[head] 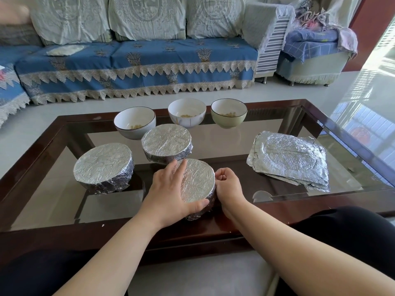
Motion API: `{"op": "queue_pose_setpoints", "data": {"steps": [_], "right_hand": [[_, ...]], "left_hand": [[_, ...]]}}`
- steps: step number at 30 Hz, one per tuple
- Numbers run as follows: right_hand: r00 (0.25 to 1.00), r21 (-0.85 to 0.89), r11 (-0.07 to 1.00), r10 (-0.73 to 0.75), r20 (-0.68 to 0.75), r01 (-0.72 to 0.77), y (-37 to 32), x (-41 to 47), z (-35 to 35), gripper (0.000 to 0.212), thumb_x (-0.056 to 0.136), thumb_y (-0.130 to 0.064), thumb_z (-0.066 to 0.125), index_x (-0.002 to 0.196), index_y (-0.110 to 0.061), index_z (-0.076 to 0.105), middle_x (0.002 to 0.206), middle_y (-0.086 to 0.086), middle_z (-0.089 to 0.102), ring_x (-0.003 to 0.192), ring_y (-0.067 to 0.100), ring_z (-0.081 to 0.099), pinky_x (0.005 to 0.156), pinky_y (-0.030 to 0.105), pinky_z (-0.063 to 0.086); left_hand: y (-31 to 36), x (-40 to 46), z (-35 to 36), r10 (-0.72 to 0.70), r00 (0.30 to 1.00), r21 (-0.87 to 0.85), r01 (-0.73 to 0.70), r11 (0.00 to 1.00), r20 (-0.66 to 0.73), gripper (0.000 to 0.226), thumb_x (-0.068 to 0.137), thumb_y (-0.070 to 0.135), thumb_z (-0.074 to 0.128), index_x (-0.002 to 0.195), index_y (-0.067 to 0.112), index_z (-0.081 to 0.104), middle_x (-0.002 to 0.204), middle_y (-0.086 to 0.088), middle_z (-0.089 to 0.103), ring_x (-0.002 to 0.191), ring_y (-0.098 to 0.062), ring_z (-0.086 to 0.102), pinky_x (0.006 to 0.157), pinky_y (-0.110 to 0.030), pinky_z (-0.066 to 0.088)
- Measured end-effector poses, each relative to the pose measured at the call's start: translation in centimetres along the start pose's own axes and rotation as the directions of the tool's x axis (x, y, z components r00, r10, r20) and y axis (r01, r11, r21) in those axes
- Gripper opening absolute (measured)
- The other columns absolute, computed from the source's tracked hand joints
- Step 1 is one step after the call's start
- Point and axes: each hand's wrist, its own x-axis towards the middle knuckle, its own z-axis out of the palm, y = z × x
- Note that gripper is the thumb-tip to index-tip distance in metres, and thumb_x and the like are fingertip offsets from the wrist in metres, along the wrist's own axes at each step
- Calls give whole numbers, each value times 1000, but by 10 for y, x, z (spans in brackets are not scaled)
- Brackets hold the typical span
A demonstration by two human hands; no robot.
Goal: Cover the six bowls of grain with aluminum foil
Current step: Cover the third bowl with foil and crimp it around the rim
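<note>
Three foil-covered bowls stand on the glass table: one at the left (104,165), one in the middle (166,145), and a near one (199,184) between my hands. My left hand (171,191) lies flat over the near bowl's foil top, thumb on its front side. My right hand (228,185) presses curled fingers against the bowl's right side. Three uncovered bowls with a little grain stand behind: a white one (134,122), a second white one (187,115) and a greenish one (228,116). A stack of foil sheets (288,159) lies to the right.
The coffee table (64,124) has a dark wooden frame around a glass top. A blue-covered sofa (136,67) stands beyond it, and an armchair (310,54) with piled cloth is at the back right. My dark-clothed knees sit against the table's near edge.
</note>
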Motion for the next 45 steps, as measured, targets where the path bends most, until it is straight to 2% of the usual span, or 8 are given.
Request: {"op": "queue_pose_setpoints", "data": {"steps": [8,14,18,22,28,33,38,45], "right_hand": [[1000,2,1000,-12,21,12,-3,-20,-14,30,80,8,48,83,-11,71,70,6,73,60,17,67,55,31,54],[996,-56,997,-53,68,56,-2,-37,-13,33,95,-13,40,100,-15,73,94,1,75,96,22,69,89,40,54],[959,-226,939,-224,175,261,-9,-56,-17,46,104,-41,28,149,-29,34,131,-22,44,124,-1,42,95,15,27],[925,-401,847,-243,292,349,-10,-51,-19,53,103,-46,22,154,-31,21,152,-11,39,141,9,33,105,21,25],[941,-300,902,-247,230,310,-6,-45,-17,49,104,-42,26,149,-24,37,145,-8,47,136,6,39,111,24,30],[960,-150,960,-208,188,238,-13,-45,-14,32,107,-31,29,101,-44,58,99,-31,60,91,-26,52,79,-3,35],[965,-143,970,-165,203,195,-7,-43,-6,61,98,-57,28,144,-21,46,146,-8,48,136,5,40,116,30,28],[963,-237,939,-214,162,249,-8,-42,-12,40,106,-33,29,139,-21,50,114,-17,54,109,-1,46,91,16,32]], "left_hand": [[1,0,1,-7,1000,31,8,999,-12,128,52,94,32,157,31,-3,163,6,-4,146,-22,2,121,-38,8],[0,2,7,7,999,102,-3,995,-34,129,53,97,27,158,29,-4,163,2,-2,145,-27,6,122,-39,10],[1,1,7,1,999,94,2,996,-40,129,53,98,27,158,28,-3,163,1,-2,146,-27,6,122,-39,9],[3,1,7,-6,1000,115,9,993,-29,129,53,98,27,157,29,-4,163,2,-4,146,-26,5,121,-39,9],[5,3,7,-7,999,155,12,988,-33,138,46,105,19,158,28,-1,164,1,-2,144,-30,10,121,-40,12],[5,4,8,-14,999,153,19,988,-29,130,52,98,24,158,28,-2,164,1,-2,144,-30,9,122,-41,12],[6,3,7,-14,999,149,19,989,-33,130,52,97,25,158,28,-1,164,1,-2,144,-29,9,121,-39,11],[6,4,8,-20,999,150,26,988,-39,130,51,97,26,158,28,0,164,0,0,144,-30,10,121,-40,11]]}}
